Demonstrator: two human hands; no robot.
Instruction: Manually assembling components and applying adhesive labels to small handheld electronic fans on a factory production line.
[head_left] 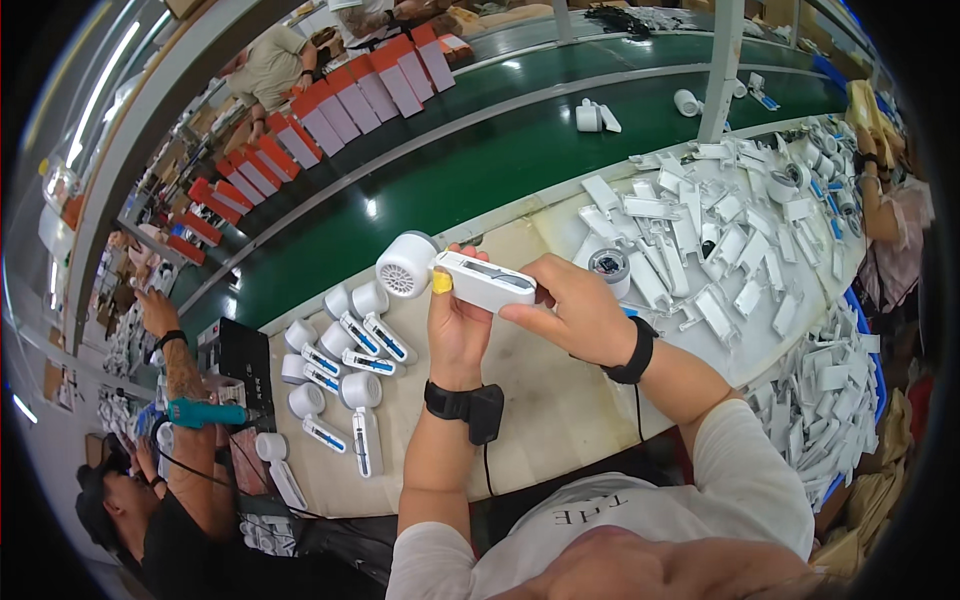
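A white handheld fan [480, 285] is held in front of me above the table, its round grilled head pointing left and its handle casing open along the top. My left hand [458, 330] supports the handle from below, close to the head; a yellow cover sits on a fingertip. My right hand [575, 310] grips the handle's far right end between thumb and fingers. Thin wire-like parts show inside the handle. On the table to the left lie several similar fans [366, 440] with blue parts visible in their open handles.
Loose white handle shells [690, 235] are heaped on the table at right, with more shells [825, 400] in a blue-edged bin. A round fan head [608, 265] lies nearby. Beyond runs a green conveyor [400, 205] carrying red-and-white boxes [345, 100]. At left, a co-worker's arm [185, 400] is beside a teal power screwdriver [207, 413].
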